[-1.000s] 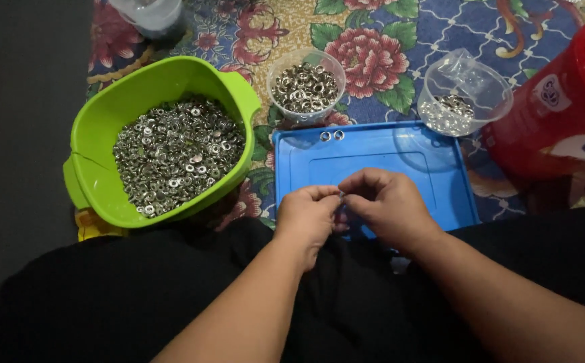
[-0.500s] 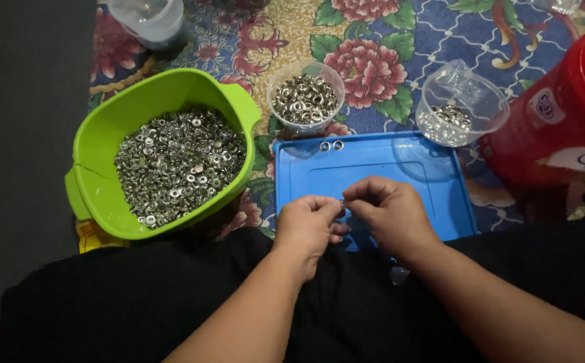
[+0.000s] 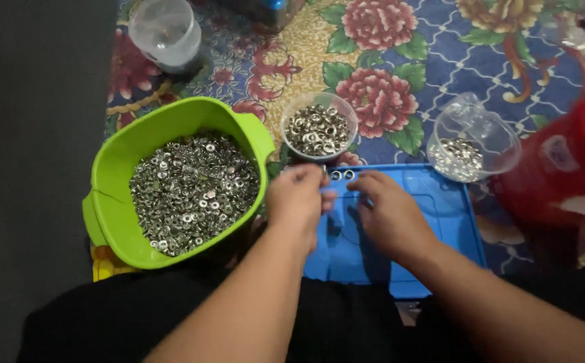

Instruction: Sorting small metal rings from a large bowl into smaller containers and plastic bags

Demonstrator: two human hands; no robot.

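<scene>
Head view: both curled hands, left hand point(image 3: 297, 198) and right hand point(image 3: 388, 214), pinch tiny metal rings point(image 3: 341, 175) over smooth blue tray point(image 3: 450, 215).

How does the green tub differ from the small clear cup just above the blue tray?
The green tub is large, opaque and roughly square with handles; the clear cup is small, round and see-through. The tub sits left of the left hand; the cup sits beyond it. Both hold small silvery metal rings.
</scene>
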